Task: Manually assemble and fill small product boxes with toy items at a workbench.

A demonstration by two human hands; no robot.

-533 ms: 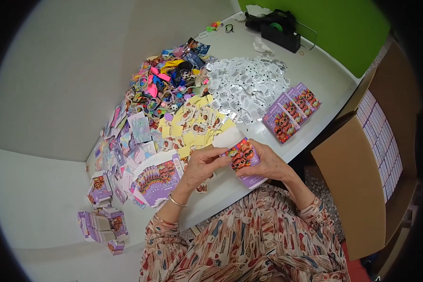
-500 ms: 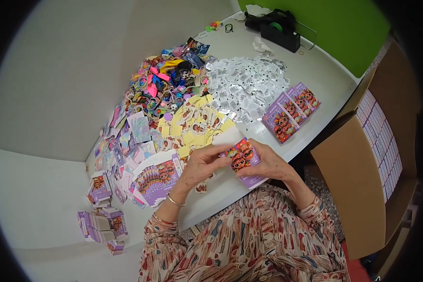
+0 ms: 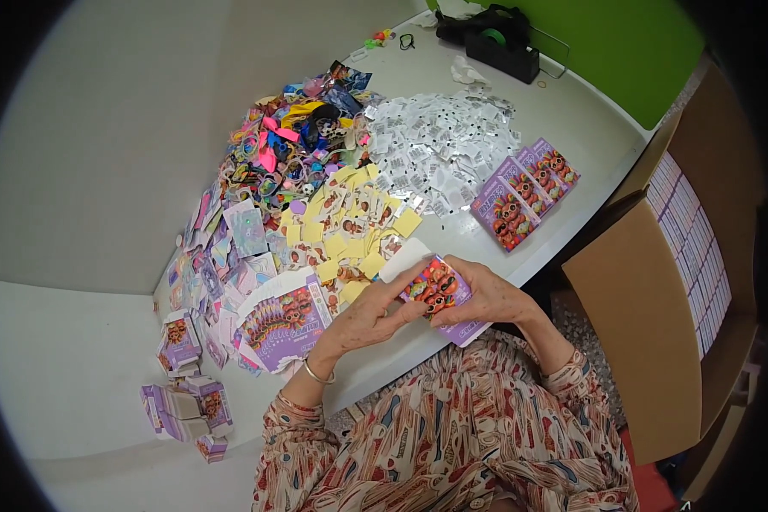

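Near the table's front edge, both hands grip one small purple carton (image 3: pixel 442 294) printed with colourful cartoon figures. My left hand (image 3: pixel 374 309) pinches its left side, and my right hand (image 3: pixel 490 294) wraps the right side with the thumb on the front. White flaps of the carton stick out at its upper left, and a purple flap hangs below. To the left of my left wrist lies a fanned stack of flat purple cartons (image 3: pixel 286 328). Yellow-backed stickers (image 3: pixel 350 226) are heaped just beyond my hands. Several filled-out purple boxes (image 3: pixel 520 198) stand in a row at the right.
Behind are a heap of small white packets (image 3: pixel 444 145), a pile of colourful trinkets (image 3: pixel 290 145) and pastel cards (image 3: pixel 243 230). A black tape dispenser (image 3: pixel 503 58) stands at the far edge. On the right, an open cardboard box (image 3: pixel 636 333) holds rows of packed cartons. Crumpled purple cartons (image 3: pixel 183 410) lie at left.
The view has shifted slightly, moving the table's contents a little up and left. Both hands still hold the carton, and its angle has barely altered.
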